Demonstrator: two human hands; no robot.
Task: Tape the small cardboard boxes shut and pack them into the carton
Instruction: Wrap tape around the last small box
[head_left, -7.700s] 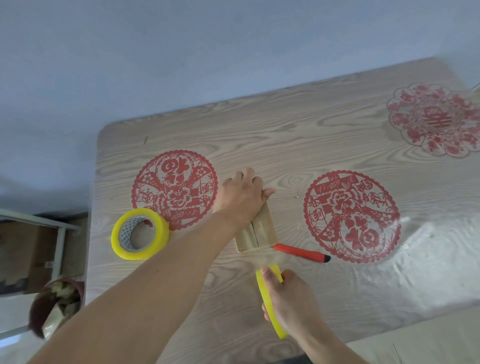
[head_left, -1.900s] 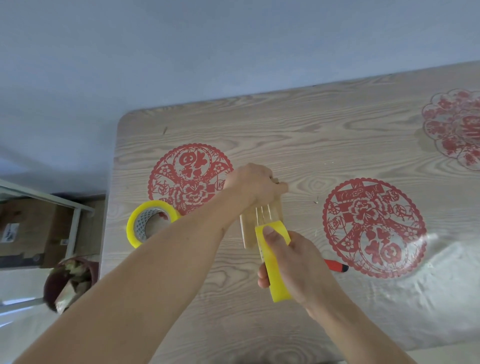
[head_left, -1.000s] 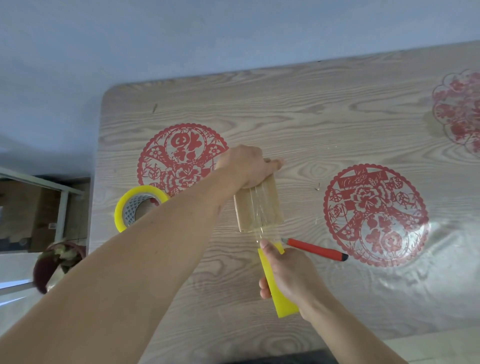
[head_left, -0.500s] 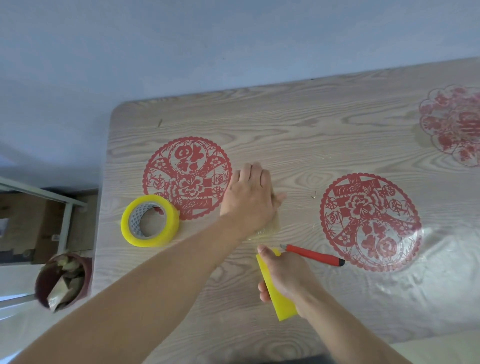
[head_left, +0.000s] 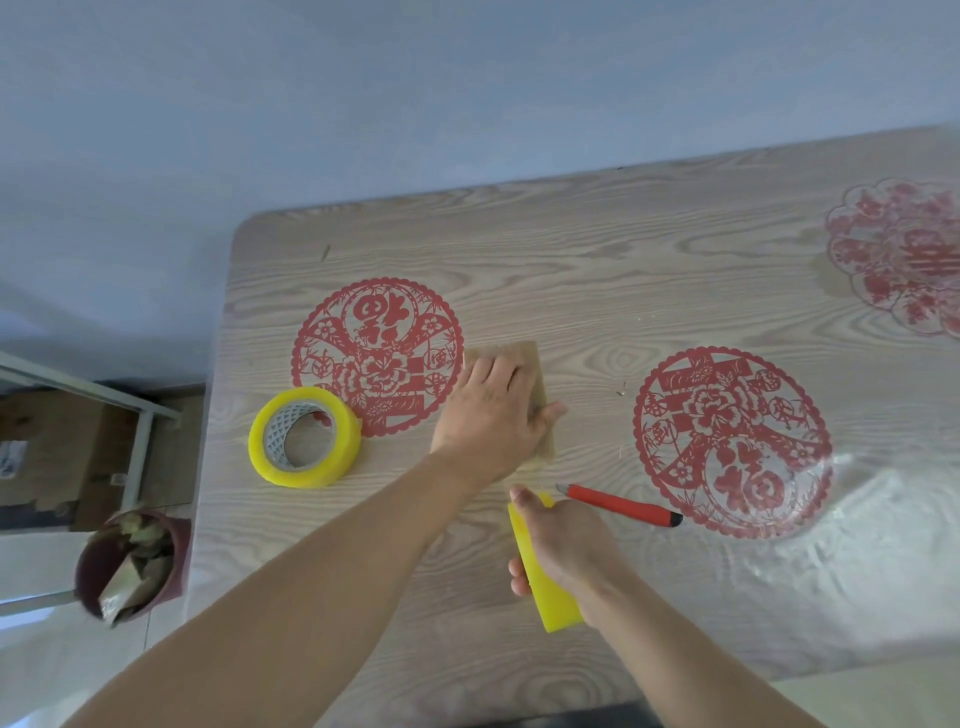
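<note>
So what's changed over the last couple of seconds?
The left hand went from gripping the small box's far end to pressing flat on top. The right hand drew the yellow tape roll back off it. The other roll and red knife stayed put.

1 head-worn camera looks steeply down at the table (head_left: 649, 270).

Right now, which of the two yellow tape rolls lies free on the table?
The yellow tape roll left of the left hand, lying flat and untouched; the right hand grips the other roll.
</note>
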